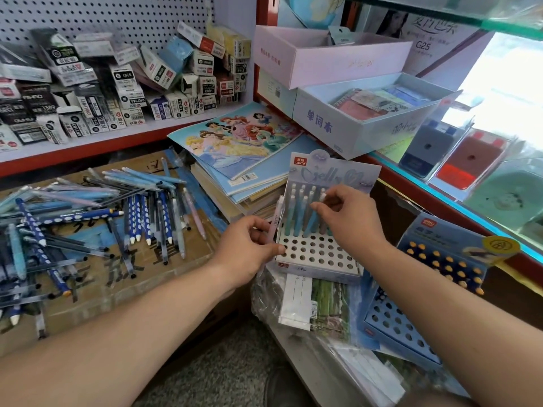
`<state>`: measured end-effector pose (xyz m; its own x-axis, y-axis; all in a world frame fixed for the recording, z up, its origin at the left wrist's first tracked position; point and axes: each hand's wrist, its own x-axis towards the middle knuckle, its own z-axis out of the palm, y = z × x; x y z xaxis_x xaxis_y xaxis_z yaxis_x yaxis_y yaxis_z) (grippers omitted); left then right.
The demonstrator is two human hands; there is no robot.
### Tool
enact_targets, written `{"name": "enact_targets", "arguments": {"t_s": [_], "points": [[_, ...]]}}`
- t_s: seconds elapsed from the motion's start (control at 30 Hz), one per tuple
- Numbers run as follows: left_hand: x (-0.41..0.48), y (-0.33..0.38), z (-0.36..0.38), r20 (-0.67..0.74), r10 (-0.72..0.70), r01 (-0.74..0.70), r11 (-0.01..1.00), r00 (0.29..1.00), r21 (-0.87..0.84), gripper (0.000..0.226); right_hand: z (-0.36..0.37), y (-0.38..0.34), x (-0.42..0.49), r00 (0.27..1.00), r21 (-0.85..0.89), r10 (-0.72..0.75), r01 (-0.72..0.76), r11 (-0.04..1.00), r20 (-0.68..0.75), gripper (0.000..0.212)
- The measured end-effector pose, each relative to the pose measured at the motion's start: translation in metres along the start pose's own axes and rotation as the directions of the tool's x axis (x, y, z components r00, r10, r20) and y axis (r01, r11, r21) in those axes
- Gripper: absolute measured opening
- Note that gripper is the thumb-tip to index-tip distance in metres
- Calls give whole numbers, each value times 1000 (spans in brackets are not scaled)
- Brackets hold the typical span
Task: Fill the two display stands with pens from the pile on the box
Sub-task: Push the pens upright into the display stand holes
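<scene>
A white pegboard (pixel 117 13) backs a red-edged shelf (pixel 88 143) crowded with small cartons (pixel 129 92), some upright and some leaning or tipped over. To the right of the shelf, a thin book with cartoon princesses on its cover (pixel 235 139) tops a slanting stack of books (pixel 249 198). Above it an open pink box (pixel 332 63) rests partly on a pale blue box (pixel 352 127) that holds spiral notebooks (pixel 379 101). Further right, behind clear plastic, sit a blue block (pixel 426 148) and a red block (pixel 470 160), each with a round hole. Plastic-wrapped packets (pixel 296 304) lie lower down, above a grey speckled floor (pixel 220 371).
</scene>
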<state>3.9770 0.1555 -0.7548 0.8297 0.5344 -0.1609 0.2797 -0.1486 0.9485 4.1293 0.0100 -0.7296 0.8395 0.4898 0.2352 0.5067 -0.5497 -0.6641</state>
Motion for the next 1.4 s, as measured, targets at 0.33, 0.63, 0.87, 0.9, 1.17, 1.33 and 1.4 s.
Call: {"name": "enact_targets", "arguments": {"t_s": [0.33,0.63,0.87,0.9,1.17,1.33,1.4], "points": [[2,-5,2,-16,1,-2,1000,1000,-27,23,13,-3,1,998,-248,-25,38,968,59,35],[0,2,10,-1,93,-93,994,996,65,25,0,-28,-9,979,202,19,-61,977,205,9],[4,5,21,15,102,-103,994,995,39,27,-7,-30,-12,970,325,10,-92,941,245,5],[6,5,21,10,102,-102,993,995,51,33,-12,-27,-10,979,327,14,-81,941,202,5],[15,-9,28,54,68,-85,894,996,439,71,-30,-2,-1,999,112,10,-14,994,35,14],[15,-11,38,133,102,-162,793,986,587,60,-23,4,-1,999,96,13,-18,995,48,12],[15,-10,38,132,97,-157,790,987,593,63,-22,5,0,998,101,16,-22,995,54,12]]}}
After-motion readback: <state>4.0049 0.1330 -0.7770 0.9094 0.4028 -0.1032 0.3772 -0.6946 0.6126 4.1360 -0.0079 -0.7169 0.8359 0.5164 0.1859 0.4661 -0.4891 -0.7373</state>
